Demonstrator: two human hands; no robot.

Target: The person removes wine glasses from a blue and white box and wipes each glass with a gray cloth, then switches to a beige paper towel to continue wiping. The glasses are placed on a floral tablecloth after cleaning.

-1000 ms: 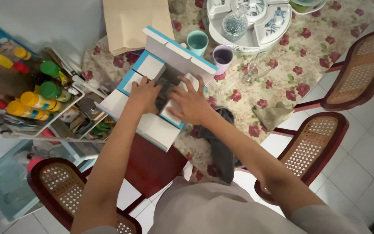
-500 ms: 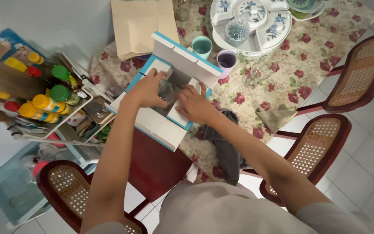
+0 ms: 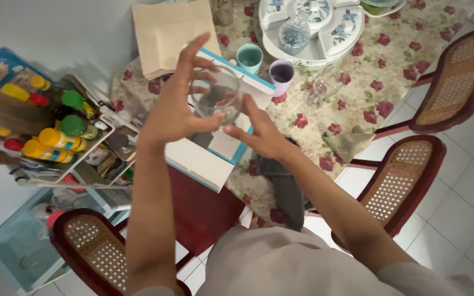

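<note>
Rose-patterned cloth covers the bench below my hands. My left hand (image 3: 174, 112) and right hand (image 3: 261, 134) grip a clear drinking glass (image 3: 215, 98), lifted out above the open white-and-blue cardboard box (image 3: 201, 159); it is not yet set down anywhere.

Clear, glossy glass (image 3: 215, 98) in the fingers (image 3: 193, 55); matt white cardboard box (image 3: 204, 159) below; floral cloth covers the worktop (image 3: 368, 93); woven cane chair (image 3: 396, 186); matt brown paper bag (image 3: 171, 33)
</note>
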